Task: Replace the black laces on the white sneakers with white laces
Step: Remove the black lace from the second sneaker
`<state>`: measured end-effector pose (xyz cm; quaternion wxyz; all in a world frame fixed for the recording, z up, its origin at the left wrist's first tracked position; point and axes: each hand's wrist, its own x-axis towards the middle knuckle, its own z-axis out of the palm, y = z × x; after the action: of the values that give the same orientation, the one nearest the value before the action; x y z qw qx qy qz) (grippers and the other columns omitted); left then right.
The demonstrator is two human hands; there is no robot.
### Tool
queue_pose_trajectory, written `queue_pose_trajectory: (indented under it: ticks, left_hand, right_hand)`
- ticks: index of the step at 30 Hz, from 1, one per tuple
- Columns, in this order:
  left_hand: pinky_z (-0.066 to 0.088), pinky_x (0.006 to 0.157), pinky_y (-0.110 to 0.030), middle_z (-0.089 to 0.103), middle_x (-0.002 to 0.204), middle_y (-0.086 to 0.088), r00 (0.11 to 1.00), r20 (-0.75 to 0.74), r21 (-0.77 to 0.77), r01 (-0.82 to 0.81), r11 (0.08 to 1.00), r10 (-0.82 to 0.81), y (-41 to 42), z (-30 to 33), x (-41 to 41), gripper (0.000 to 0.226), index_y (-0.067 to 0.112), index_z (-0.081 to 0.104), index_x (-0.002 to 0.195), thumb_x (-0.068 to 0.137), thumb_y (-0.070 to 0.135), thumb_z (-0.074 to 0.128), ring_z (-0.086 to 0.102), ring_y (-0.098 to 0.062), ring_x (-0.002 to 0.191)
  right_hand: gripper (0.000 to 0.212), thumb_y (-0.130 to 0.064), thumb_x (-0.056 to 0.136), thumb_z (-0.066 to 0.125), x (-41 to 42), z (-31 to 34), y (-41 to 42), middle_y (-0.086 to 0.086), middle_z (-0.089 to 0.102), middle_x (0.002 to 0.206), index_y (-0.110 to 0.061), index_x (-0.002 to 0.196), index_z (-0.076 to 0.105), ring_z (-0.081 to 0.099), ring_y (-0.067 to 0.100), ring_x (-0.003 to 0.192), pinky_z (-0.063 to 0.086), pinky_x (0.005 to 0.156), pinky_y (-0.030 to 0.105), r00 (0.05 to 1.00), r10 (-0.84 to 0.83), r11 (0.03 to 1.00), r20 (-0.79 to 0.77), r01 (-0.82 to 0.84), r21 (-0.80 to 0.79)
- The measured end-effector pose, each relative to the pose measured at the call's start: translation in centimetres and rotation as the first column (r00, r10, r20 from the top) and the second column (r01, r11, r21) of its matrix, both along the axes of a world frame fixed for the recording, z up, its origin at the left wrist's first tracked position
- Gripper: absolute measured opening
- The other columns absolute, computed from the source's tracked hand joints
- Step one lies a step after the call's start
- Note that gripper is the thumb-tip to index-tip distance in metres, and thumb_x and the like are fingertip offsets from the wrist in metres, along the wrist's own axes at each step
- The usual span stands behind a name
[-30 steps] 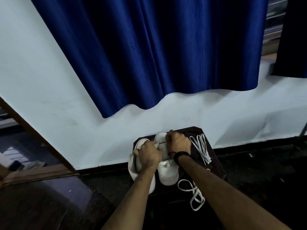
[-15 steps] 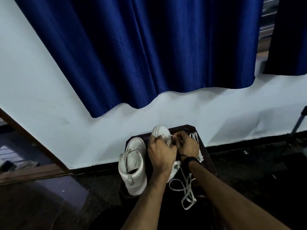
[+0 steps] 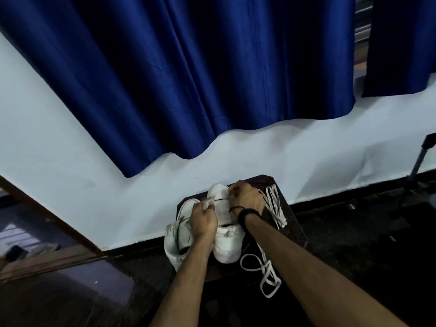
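Note:
Two white sneakers stand on a small dark table (image 3: 293, 223) by the wall. The right sneaker (image 3: 226, 241) points away from me, and a thin black lace (image 3: 220, 199) crosses its front eyelets. My right hand (image 3: 246, 197) pinches that lace at the shoe's right side. My left hand (image 3: 203, 219) grips a white bit at the shoe's left side; I cannot tell whether it is lace or tongue. The left sneaker (image 3: 177, 239) leans beside it, partly hidden by my left arm. A loose white lace (image 3: 265, 271) lies looped at the table's near edge.
A bundle of white laces (image 3: 274, 208) lies on the table's right part. Behind stands a white wall with a blue curtain (image 3: 188, 74). A tripod leg (image 3: 418, 161) stands at the right. Dark floor surrounds the table; a wooden door frame (image 3: 47, 223) runs at the left.
Both hands have shifted on the right sneaker: the left hand moved to the shoe's left side, the right hand toward the toe. The camera view swayed sideways.

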<state>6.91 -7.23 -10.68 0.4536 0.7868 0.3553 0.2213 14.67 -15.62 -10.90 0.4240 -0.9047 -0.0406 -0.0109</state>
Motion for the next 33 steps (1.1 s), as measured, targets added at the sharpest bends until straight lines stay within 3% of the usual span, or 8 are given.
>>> queue_pose_trajectory:
  ticks: [4, 10, 14, 17, 21, 23, 28, 33]
  left_hand:
    - [0.050, 0.096, -0.042, 0.072, 0.105, -0.004, 0.999, 0.007, -0.121, -0.040, 0.992, 0.041, 0.3, -0.3, 0.4, 0.024, 0.019, 0.072, 0.103, 0.086, 0.023, 0.056, 0.065, -0.028, 0.105]
    - [0.047, 0.082, -0.041, 0.065, 0.100, -0.019, 0.995, -0.097, 0.263, -0.009, 0.965, 0.036, -2.0, 1.3, -0.7, 0.018, 0.003, 0.070, 0.090, 0.081, 0.011, 0.057, 0.060, -0.042, 0.096]
    - [0.049, 0.087, -0.042, 0.063, 0.103, -0.013, 0.990, -0.137, 0.435, 0.034, 0.900, 0.029, -3.4, 1.7, -0.8, 0.028, 0.010, 0.072, 0.103, 0.078, 0.013, 0.060, 0.062, -0.038, 0.095]
    - [0.047, 0.081, -0.039, 0.060, 0.102, -0.009, 0.990, -0.134, 0.532, 0.039, 0.846, 0.038, -4.4, 1.3, -0.4, 0.028, 0.014, 0.074, 0.105, 0.080, 0.013, 0.061, 0.063, -0.032, 0.092]
    - [0.051, 0.078, -0.039, 0.057, 0.103, -0.009, 0.992, -0.119, 0.535, 0.036, 0.844, 0.033, -5.4, 1.3, -0.1, 0.033, 0.012, 0.073, 0.109, 0.078, 0.009, 0.061, 0.061, -0.031, 0.091]
    - [0.052, 0.077, -0.039, 0.057, 0.105, -0.008, 0.993, -0.115, 0.560, 0.038, 0.827, 0.032, -5.7, 1.2, 0.0, 0.036, 0.013, 0.073, 0.111, 0.077, 0.010, 0.062, 0.060, -0.030, 0.091]
    - [0.053, 0.075, -0.038, 0.057, 0.106, -0.004, 0.996, -0.077, 0.570, 0.013, 0.822, 0.038, -6.0, 0.5, 0.4, 0.039, 0.014, 0.074, 0.110, 0.073, 0.010, 0.063, 0.059, -0.027, 0.091]
    - [0.054, 0.075, -0.038, 0.058, 0.102, -0.004, 0.999, -0.014, 0.550, -0.017, 0.835, 0.030, -6.0, 0.3, 0.5, 0.039, 0.010, 0.075, 0.107, 0.069, 0.006, 0.065, 0.059, -0.027, 0.089]
  right_hand:
    - [0.017, -0.032, 0.091, 0.049, -0.7, -0.9, 0.1, 0.004, 0.071, 0.096, -0.028, 0.099, 0.064, 0.067, 0.029, 0.090, 0.039, 0.061, 0.028, 0.993, 0.033, 0.996, 0.112, -0.023, -0.087]
    - [0.015, -0.034, 0.089, 0.053, -0.2, -1.2, -0.3, 0.004, 0.070, 0.092, -0.030, 0.097, 0.064, 0.066, 0.030, 0.088, 0.040, 0.062, 0.028, 0.995, 0.046, 0.998, 0.094, -0.042, -0.051]
    - [0.006, -0.040, 0.082, 0.062, 1.5, -1.6, -1.2, -0.004, 0.071, 0.085, -0.035, 0.084, 0.066, 0.067, 0.022, 0.083, 0.049, 0.066, 0.027, 0.994, 0.108, 0.990, 0.008, -0.109, 0.085]
    - [0.006, -0.036, 0.080, 0.068, 3.1, -1.4, -2.2, -0.009, 0.071, 0.078, -0.036, 0.073, 0.068, 0.066, 0.013, 0.081, 0.053, 0.072, 0.027, 0.968, 0.250, 0.945, 0.008, -0.246, 0.216]
    - [0.008, -0.027, 0.081, 0.064, 4.3, -0.8, -2.6, -0.007, 0.071, 0.080, -0.034, 0.077, 0.066, 0.065, 0.015, 0.081, 0.052, 0.073, 0.030, 0.904, 0.418, 0.897, 0.092, -0.426, 0.116]
    - [0.013, -0.026, 0.081, 0.059, 4.7, -0.5, -2.7, -0.006, 0.071, 0.082, -0.039, 0.080, 0.061, 0.065, 0.019, 0.080, 0.053, 0.071, 0.035, 0.878, 0.462, 0.884, 0.128, -0.468, 0.019]
    - [0.019, -0.016, 0.083, 0.054, 5.7, 0.3, -2.9, -0.005, 0.072, 0.082, -0.033, 0.088, 0.060, 0.065, 0.022, 0.080, 0.054, 0.072, 0.039, 0.818, 0.546, 0.838, 0.180, -0.535, -0.109]
    - [0.022, -0.012, 0.085, 0.052, 6.4, 0.5, -3.0, -0.010, 0.072, 0.081, -0.031, 0.092, 0.060, 0.065, 0.015, 0.077, 0.053, 0.072, 0.031, 0.782, 0.594, 0.804, 0.189, -0.570, -0.169]
